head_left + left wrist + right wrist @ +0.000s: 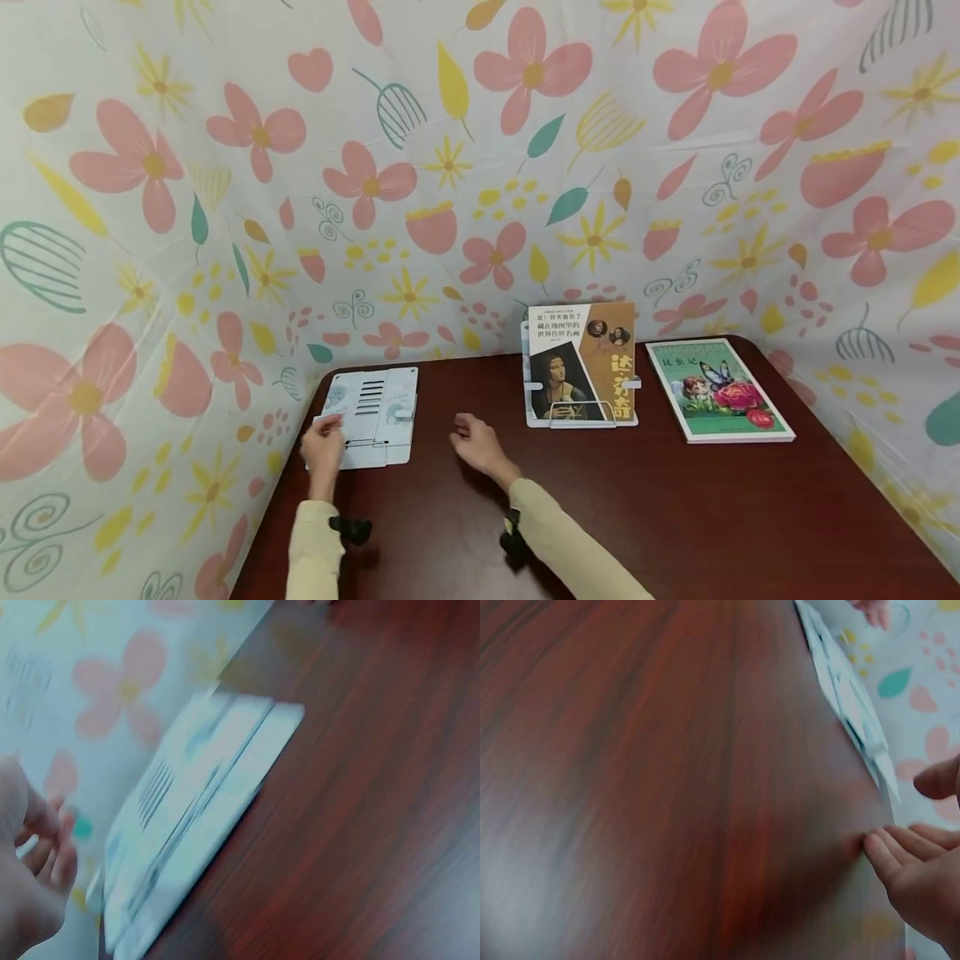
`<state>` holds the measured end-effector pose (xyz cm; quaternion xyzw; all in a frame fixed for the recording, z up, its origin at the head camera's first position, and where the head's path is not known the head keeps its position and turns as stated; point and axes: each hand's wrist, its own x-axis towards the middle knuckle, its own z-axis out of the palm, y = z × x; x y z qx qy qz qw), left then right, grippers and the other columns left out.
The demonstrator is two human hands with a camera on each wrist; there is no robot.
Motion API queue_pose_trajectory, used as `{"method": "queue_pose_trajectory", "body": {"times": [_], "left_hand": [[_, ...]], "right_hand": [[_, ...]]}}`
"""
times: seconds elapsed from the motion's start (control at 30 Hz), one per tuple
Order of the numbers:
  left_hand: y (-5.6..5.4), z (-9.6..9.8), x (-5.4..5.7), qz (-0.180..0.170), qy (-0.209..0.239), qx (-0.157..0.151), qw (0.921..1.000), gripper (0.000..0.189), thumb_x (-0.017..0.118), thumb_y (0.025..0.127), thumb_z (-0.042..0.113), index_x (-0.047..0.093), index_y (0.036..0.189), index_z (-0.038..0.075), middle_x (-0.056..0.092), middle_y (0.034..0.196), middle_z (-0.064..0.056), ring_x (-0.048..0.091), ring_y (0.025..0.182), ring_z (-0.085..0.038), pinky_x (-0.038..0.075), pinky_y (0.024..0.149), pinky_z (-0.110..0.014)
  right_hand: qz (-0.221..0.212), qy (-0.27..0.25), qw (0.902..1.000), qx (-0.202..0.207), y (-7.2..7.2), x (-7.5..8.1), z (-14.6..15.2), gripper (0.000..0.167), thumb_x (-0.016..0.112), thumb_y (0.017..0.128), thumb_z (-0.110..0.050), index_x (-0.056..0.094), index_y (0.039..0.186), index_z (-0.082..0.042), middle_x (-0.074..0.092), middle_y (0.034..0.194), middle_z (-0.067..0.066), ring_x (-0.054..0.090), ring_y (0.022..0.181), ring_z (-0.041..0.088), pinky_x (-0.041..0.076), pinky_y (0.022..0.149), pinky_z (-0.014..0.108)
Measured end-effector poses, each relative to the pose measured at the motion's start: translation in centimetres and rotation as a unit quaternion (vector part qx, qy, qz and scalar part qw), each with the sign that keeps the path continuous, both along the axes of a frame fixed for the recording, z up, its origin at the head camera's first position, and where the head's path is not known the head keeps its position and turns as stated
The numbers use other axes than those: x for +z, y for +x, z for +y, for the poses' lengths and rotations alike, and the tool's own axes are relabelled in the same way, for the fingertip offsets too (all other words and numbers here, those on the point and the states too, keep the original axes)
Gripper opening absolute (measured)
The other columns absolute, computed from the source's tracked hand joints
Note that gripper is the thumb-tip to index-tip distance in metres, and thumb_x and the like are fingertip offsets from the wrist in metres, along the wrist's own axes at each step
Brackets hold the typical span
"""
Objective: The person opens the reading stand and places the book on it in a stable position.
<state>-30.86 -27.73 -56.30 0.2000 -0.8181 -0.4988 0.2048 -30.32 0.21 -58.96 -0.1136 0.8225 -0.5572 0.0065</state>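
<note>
- White stand [378,421] lies flat on the tabletop's [442,525] left, near the left hand [322,447]: loosely curled, seemingly empty.
- Right hand [480,446]: half-open, empty.
- Clips [633,383] apparently keep the propped book [576,354] from flapping.

Your head view is evenly lit and fairly crisp: the flowered backdrop [450,192] beyond your hands reads bright, while the dark tabletop [442,533] carries a faint sheen on the near side of them. Just below your right hand [480,446] falls a soft-edged shadow. Both your wrist views are dimmer and hazy. Beside your left hand [323,448], motion blur softens the white stand [195,817], and pale glare washes the tabletop well across from that hand. Your right wrist view smears the grain, a broad blurred shadow spreading from your right hand, with glare far opposite it.
</note>
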Motion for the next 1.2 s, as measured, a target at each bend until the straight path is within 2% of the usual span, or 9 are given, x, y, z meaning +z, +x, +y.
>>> {"method": "queue_pose_trajectory", "body": {"times": [0.07, 0.1, 0.17, 0.23, 0.33, 0.5, 0.63, 0.9, 1.2], "left_hand": [[0.2, -2.4, 0.1, -0.024, -0.014, 0.031, 0.9991, 0.042, 0.044, 0.091, 0.003, 0.063, 0.126, -0.008, 0.063, 0.123, -0.030, 0.059, 0.108, -0.039, 0.048, 0.090, -0.044], [0.4, -3.4, 0.0, -0.041, -0.006, 0.030, 0.9987, 0.047, 0.041, 0.090, 0.004, 0.057, 0.133, -0.010, 0.056, 0.131, -0.033, 0.054, 0.116, -0.045, 0.045, 0.098, -0.051], [0.6, -5.0, -0.4, -0.082, 0.019, 0.001, 0.9964, 0.059, 0.035, 0.090, 0.004, 0.040, 0.147, -0.011, 0.041, 0.146, -0.037, 0.040, 0.134, -0.051, 0.034, 0.112, -0.058], [0.8, -5.9, -0.9, -0.118, 0.042, -0.031, 0.9916, 0.065, 0.033, 0.091, 0.005, 0.026, 0.155, -0.010, 0.028, 0.156, -0.036, 0.027, 0.144, -0.051, 0.025, 0.119, -0.060], [0.8, -6.4, -1.5, -0.135, 0.065, -0.062, 0.9869, 0.069, 0.032, 0.092, 0.004, 0.016, 0.159, -0.007, 0.022, 0.162, -0.033, 0.020, 0.150, -0.049, 0.023, 0.121, -0.059], [0.0, -6.2, -1.6, -0.129, 0.059, -0.077, 0.9868, 0.068, 0.037, 0.093, 0.004, 0.021, 0.158, -0.007, 0.028, 0.160, -0.032, 0.027, 0.148, -0.047, 0.028, 0.120, -0.057], [0.0, -6.1, -1.4, -0.144, 0.048, -0.070, 0.9860, 0.065, 0.041, 0.092, 0.005, 0.030, 0.155, -0.007, 0.032, 0.158, -0.032, 0.033, 0.145, -0.046, 0.032, 0.118, -0.057], [0.5, -5.1, -1.9, -0.148, 0.033, -0.083, 0.9849, 0.059, 0.049, 0.094, 0.009, 0.041, 0.152, -0.001, 0.041, 0.156, -0.025, 0.039, 0.144, -0.042, 0.038, 0.114, -0.055], [1.6, -3.1, -1.7, -0.165, -0.022, -0.101, 0.9809, 0.056, 0.055, 0.092, 0.013, 0.049, 0.147, 0.002, 0.050, 0.152, -0.022, 0.044, 0.141, -0.040, 0.039, 0.112, -0.055]], "right_hand": [[-0.028, 0.002, 0.9993, 0.023, -0.2, 0.4, -1.9, 0.047, 0.060, 0.100, -0.014, 0.051, 0.140, 0.009, 0.059, 0.138, 0.027, 0.060, 0.126, 0.041, 0.051, 0.104, 0.051], [-0.043, 0.005, 0.9985, 0.032, -0.3, 0.5, -2.9, 0.049, 0.059, 0.101, -0.019, 0.050, 0.142, 0.007, 0.058, 0.141, 0.025, 0.059, 0.128, 0.040, 0.050, 0.105, 0.051], [-0.072, 0.002, 0.9965, 0.044, -0.4, 0.7, -4.5, 0.054, 0.059, 0.102, -0.026, 0.048, 0.145, 0.005, 0.054, 0.145, 0.024, 0.056, 0.133, 0.038, 0.047, 0.108, 0.051], [-0.092, -0.004, 0.9943, 0.053, -0.4, 0.9, -5.9, 0.059, 0.059, 0.102, -0.031, 0.045, 0.147, 0.004, 0.051, 0.149, 0.023, 0.052, 0.137, 0.037, 0.045, 0.111, 0.051], [-0.116, -0.007, 0.9913, 0.062, -0.1, 1.0, -7.4, 0.067, 0.060, 0.101, -0.036, 0.039, 0.152, 0.003, 0.044, 0.155, 0.022, 0.046, 0.142, 0.037, 0.041, 0.114, 0.052], [-0.125, -0.028, 0.9900, 0.059, -0.1, 1.2, -8.3, 0.072, 0.062, 0.099, -0.033, 0.034, 0.154, 0.004, 0.039, 0.158, 0.024, 0.043, 0.144, 0.040, 0.039, 0.115, 0.054], [-0.130, -0.051, 0.9882, 0.063, 0.1, 0.8, -8.1, 0.072, 0.063, 0.099, -0.030, 0.033, 0.154, 0.005, 0.037, 0.160, 0.024, 0.041, 0.145, 0.039, 0.039, 0.116, 0.053], [-0.129, -0.068, 0.9871, 0.066, 0.4, 0.5, -6.2, 0.071, 0.064, 0.098, -0.026, 0.035, 0.153, 0.008, 0.041, 0.156, 0.027, 0.042, 0.145, 0.041, 0.039, 0.115, 0.053], [-0.129, -0.067, 0.9871, 0.066, 1.1, 0.8, -3.4, 0.068, 0.064, 0.098, -0.023, 0.036, 0.151, 0.011, 0.043, 0.153, 0.030, 0.044, 0.143, 0.043, 0.040, 0.114, 0.053]]}}
